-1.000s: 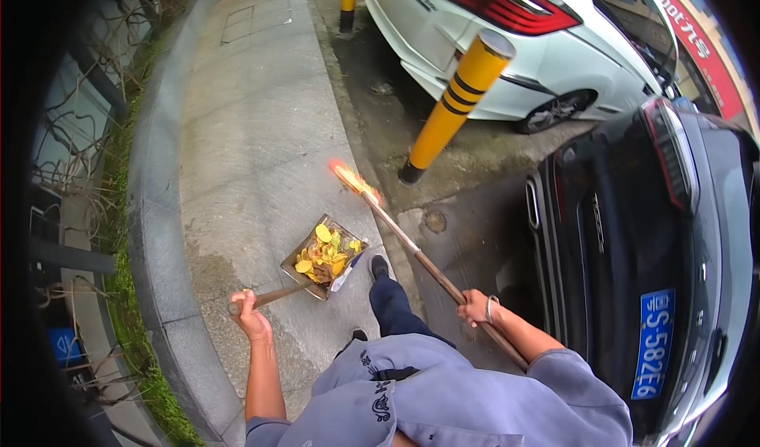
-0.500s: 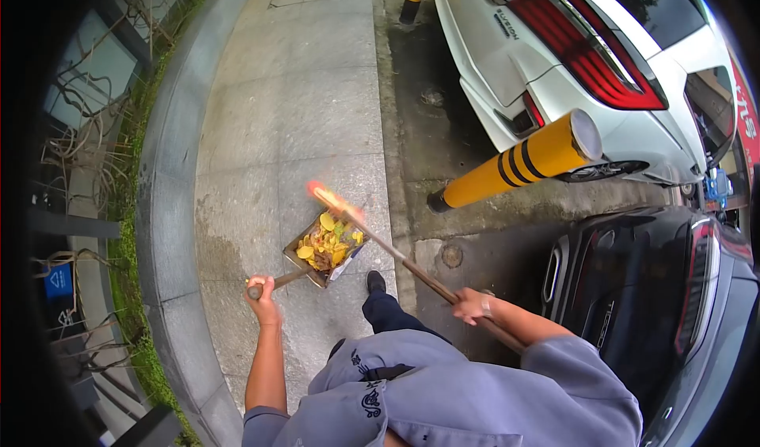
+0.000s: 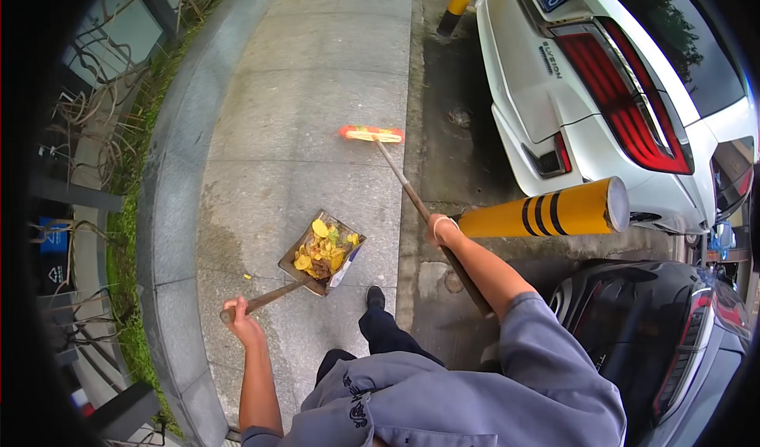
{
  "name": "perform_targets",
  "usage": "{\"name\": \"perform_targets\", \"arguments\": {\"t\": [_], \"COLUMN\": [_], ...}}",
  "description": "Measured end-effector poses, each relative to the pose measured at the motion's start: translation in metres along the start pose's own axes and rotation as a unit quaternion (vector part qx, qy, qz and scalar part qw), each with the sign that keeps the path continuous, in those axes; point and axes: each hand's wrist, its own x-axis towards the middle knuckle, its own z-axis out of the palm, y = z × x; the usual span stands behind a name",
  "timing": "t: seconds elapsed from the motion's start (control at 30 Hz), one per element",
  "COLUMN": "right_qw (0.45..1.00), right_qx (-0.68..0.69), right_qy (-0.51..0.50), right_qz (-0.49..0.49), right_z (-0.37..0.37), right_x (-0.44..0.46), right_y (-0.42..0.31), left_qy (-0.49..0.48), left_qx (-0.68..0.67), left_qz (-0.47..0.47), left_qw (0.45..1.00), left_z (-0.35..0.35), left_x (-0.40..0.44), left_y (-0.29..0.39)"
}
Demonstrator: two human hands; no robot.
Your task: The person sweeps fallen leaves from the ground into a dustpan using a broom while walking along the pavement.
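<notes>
- Here's the left hand [image 3: 246,323], fingers wrapped around the dustpan handle [image 3: 273,297], clamped near its upper end!
- Follow that handle forward and rightward from the left grip, and there's the dustpan [image 3: 319,289], out on the paving [image 3: 317,115].
- Inside it, a heap of yellow leaves [image 3: 321,248], mixed with some brown and green!
- Over to the right hand [image 3: 443,230], and it's closed around the broom handle [image 3: 412,194], arm stretched well forward.
- Ahead and to the left of that grip lies the broom head [image 3: 372,135], orange and yellow, turned crosswise; whether its bristles meet the ground, I can't tell.
- Back behind the right grip, the handle's tail runs beneath the forearm.
- Just ahead of the left hand, a small yellow scrap [image 3: 248,276] on the paving!
- Right beside the right hand, a yellow bollard [image 3: 546,214] with black bands; further out beyond it, a white car [image 3: 538,91].
- Between the two grips, nearer the body, a dark shoe [image 3: 375,297].
</notes>
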Motion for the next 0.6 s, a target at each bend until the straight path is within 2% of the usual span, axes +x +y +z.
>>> {"name": "perform_targets", "arguments": {"t": [0.1, 0.13, 0.17, 0.2, 0.23, 0.27, 0.3, 0.33, 0.37, 0.43, 0.5, 0.6], "right_qw": [0.999, 0.963, 0.994, 0.999, 0.992, 0.995, 0.984, 0.936, 0.891, 0.894, 0.950, 0.960], "right_qx": [0.022, -0.224, -0.085, 0.012, 0.057, 0.051, 0.121, 0.284, 0.403, 0.398, 0.275, 0.253], "right_qy": [0.031, -0.035, 0.008, 0.048, 0.099, 0.034, -0.092, -0.147, -0.148, -0.175, -0.098, -0.062], "right_qz": [0.009, -0.146, -0.067, -0.022, -0.056, -0.077, -0.094, -0.149, -0.145, -0.109, -0.114, -0.101], "right_z": [0.001, 0.015, 0.035, 0.060, 0.072, 0.068, 0.089, 0.099, 0.108, 0.122, 0.126, 0.123], "right_x": [0.017, 0.031, 0.019, 0.013, -0.027, -0.069, -0.061, -0.093, -0.133, -0.188, -0.225, -0.236], "right_y": [-0.025, -0.028, -0.029, -0.026, -0.024, -0.027, -0.009, -0.002, -0.008, -0.036, -0.069, -0.107], "left_qy": [0.027, 0.031, 0.034, 0.023, 0.012, -0.006, -0.003, -0.004, -0.003, 0.010, 0.000, -0.001], "left_qx": [0.023, 0.042, 0.042, 0.045, 0.048, 0.051, 0.048, 0.031, 0.013, 0.002, -0.009, -0.039], "left_qz": [-0.022, -0.036, -0.039, -0.028, -0.015, -0.013, -0.012, -0.025, -0.038, -0.039, -0.035, -0.015], "left_qw": [0.999, 0.998, 0.998, 0.998, 0.999, 0.999, 0.999, 0.999, 0.999, 0.999, 0.999, 0.999], "left_z": [-0.004, -0.007, -0.010, -0.012, -0.013, -0.010, -0.015, -0.022, -0.029, -0.057, -0.092, -0.149], "left_x": [0.006, 0.006, 0.008, 0.011, 0.017, 0.020, 0.027, 0.035, 0.044, 0.057, 0.064, 0.054], "left_y": [-0.003, -0.005, -0.009, -0.013, -0.014, -0.011, -0.010, -0.010, -0.008, -0.004, -0.006, 0.007]}}
